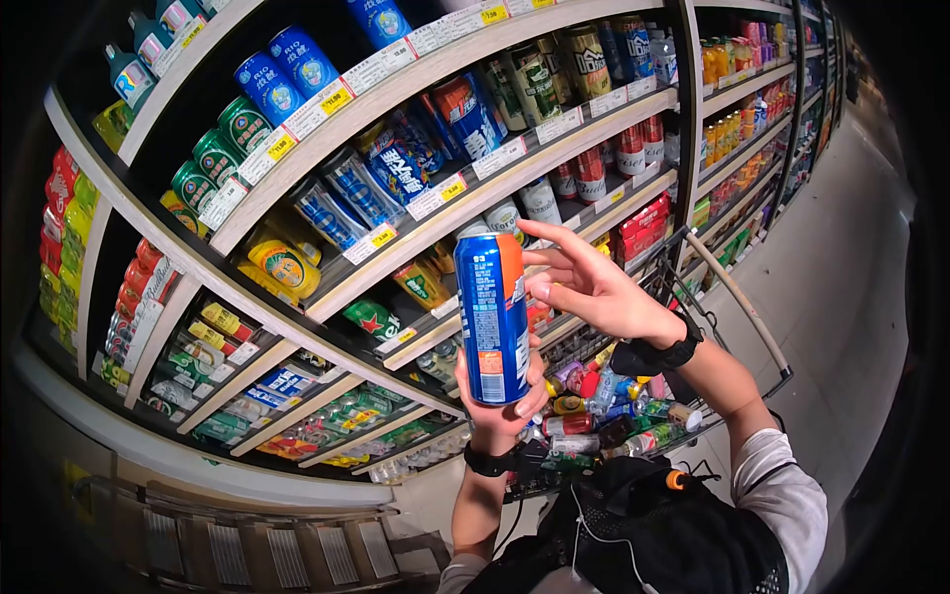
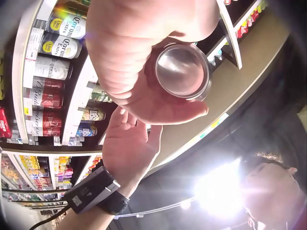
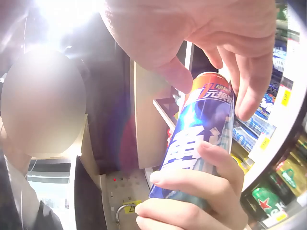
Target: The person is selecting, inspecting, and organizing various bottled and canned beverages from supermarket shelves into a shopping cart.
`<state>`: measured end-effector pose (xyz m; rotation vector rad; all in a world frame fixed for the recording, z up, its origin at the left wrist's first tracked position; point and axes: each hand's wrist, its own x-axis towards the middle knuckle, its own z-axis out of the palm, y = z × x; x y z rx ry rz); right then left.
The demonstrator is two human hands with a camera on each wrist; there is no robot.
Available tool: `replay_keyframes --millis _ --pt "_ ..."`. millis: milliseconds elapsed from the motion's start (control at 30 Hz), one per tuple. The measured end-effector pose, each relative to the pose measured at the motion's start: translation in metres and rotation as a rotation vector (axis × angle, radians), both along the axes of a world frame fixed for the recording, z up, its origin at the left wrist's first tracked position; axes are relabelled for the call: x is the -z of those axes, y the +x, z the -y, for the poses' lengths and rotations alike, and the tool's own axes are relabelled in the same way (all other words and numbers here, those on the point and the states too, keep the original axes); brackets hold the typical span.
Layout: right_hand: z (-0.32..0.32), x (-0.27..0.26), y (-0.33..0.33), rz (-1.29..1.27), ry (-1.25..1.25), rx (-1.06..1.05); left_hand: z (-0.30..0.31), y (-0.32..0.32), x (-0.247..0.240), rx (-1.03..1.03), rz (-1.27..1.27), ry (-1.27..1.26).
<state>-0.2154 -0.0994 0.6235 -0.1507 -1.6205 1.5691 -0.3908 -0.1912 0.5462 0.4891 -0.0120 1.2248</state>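
A tall blue drink can point(image 1: 490, 317) with an orange patch and white lettering stands upright in my left hand point(image 1: 498, 420), whose fingers wrap round its lower part. The can's silver base point(image 2: 180, 72) faces the camera in the left wrist view. My right hand point(image 1: 614, 297) is beside the can's upper part, with its fingers loosely bent and apart. In the right wrist view, its thumb point(image 3: 175, 74) and fingers stand on either side of the can's orange top, without gripping it.
Curved shelves point(image 1: 396, 238) of cans and bottles fill the front and left. A shopping cart with a pale handle point(image 1: 737, 287) is close by my right arm, heaped with drinks point(image 1: 604, 411). Tiled floor point(image 1: 841, 327) runs along the right. A slatted metal rack point(image 1: 282, 554) is low left.
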Motion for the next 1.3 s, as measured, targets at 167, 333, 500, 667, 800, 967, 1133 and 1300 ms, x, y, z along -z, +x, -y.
replay_keyframes --millis 167,333,500,667,800,967,1133,1300 --pt "0.002 -0.002 -0.002 -0.003 0.071 0.047 -0.005 -0.003 0.012 0.194 0.117 0.116" --pt "-0.001 -0.005 -0.003 -0.024 0.090 0.046 -0.011 -0.002 0.020 0.224 0.197 0.115" --pt "0.001 -0.008 0.000 0.039 0.086 0.086 -0.014 0.007 0.021 0.299 0.270 0.148" --pt "0.001 -0.008 -0.001 0.035 0.110 0.128 -0.012 0.025 0.014 0.347 0.375 0.153" --pt "0.002 -0.006 -0.002 0.048 0.184 0.175 -0.012 0.030 0.018 0.341 0.437 0.127" --pt "-0.001 -0.004 -0.002 0.045 0.181 0.153 -0.014 0.030 0.016 0.349 0.431 0.129" --pt "0.002 0.000 -0.011 -0.071 0.069 0.049 -0.012 0.033 0.019 0.392 0.416 0.141" --pt "-0.002 0.003 -0.007 -0.089 -0.007 -0.009 -0.006 0.022 0.023 0.181 0.077 0.120"
